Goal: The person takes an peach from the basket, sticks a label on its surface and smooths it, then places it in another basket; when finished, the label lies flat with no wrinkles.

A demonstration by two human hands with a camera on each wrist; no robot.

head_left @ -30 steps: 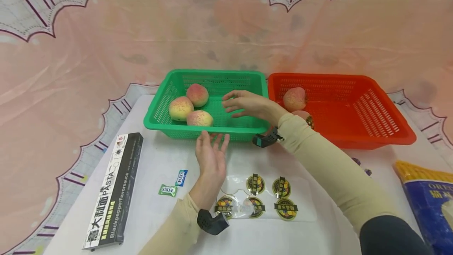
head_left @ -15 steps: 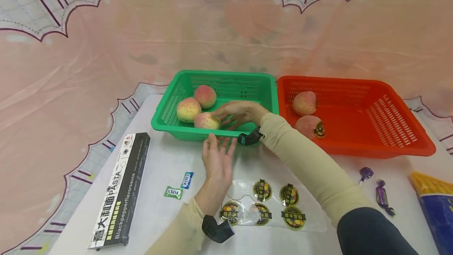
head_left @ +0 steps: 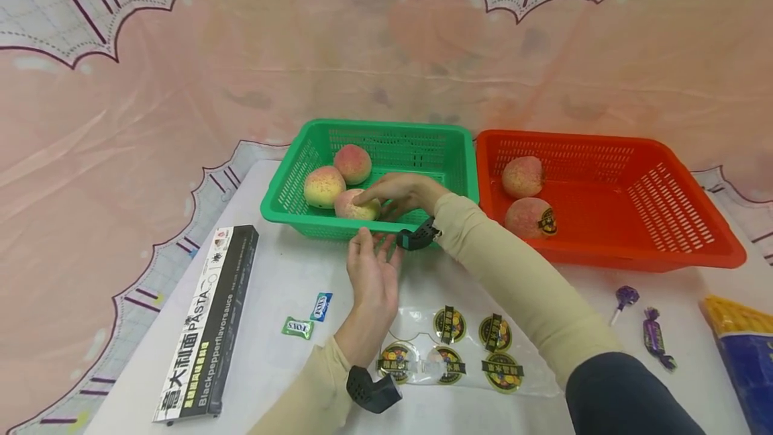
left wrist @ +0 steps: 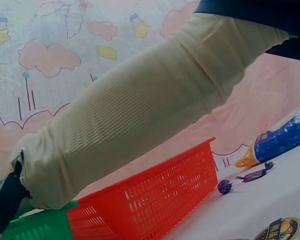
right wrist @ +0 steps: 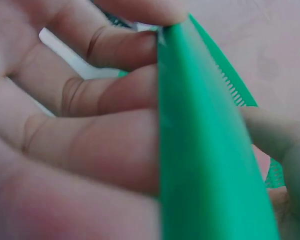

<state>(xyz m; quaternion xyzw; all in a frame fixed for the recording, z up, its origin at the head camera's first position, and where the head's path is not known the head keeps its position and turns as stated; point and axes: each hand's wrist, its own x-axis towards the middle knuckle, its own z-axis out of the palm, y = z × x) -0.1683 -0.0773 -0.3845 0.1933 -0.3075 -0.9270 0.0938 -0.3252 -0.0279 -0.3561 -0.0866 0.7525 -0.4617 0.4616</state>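
Note:
In the head view, my right hand (head_left: 406,193) reaches into the green basket (head_left: 284,215), its fingers over the top and right side of the nearest peach (head_left: 347,205). Two other peaches rest close behind that one: a yellowish peach (head_left: 324,186) and a redder peach (head_left: 353,164). My left hand (head_left: 373,284) is palm up below the basket's front side, fingers extended toward the rim. In the right wrist view, the left fingers (right wrist: 115,145) reach the green rim (right wrist: 205,135), which hides their tips. The left wrist view mostly shows the right sleeve (left wrist: 130,110).
A red basket (head_left: 622,257) on the right holds two peaches, one bearing a sticker. A sticker sheet (head_left: 471,384) lies in front. Two small candies (head_left: 298,327) and a black pasta box (head_left: 223,327) are left; a lollipop (head_left: 627,296), purple candy (head_left: 652,334) and blue-yellow bag (head_left: 739,368) right.
My right hand has moved left and down inside the green basket, onto the nearest peach. My left hand keeps its place by the basket's front. The head view has shifted slightly.

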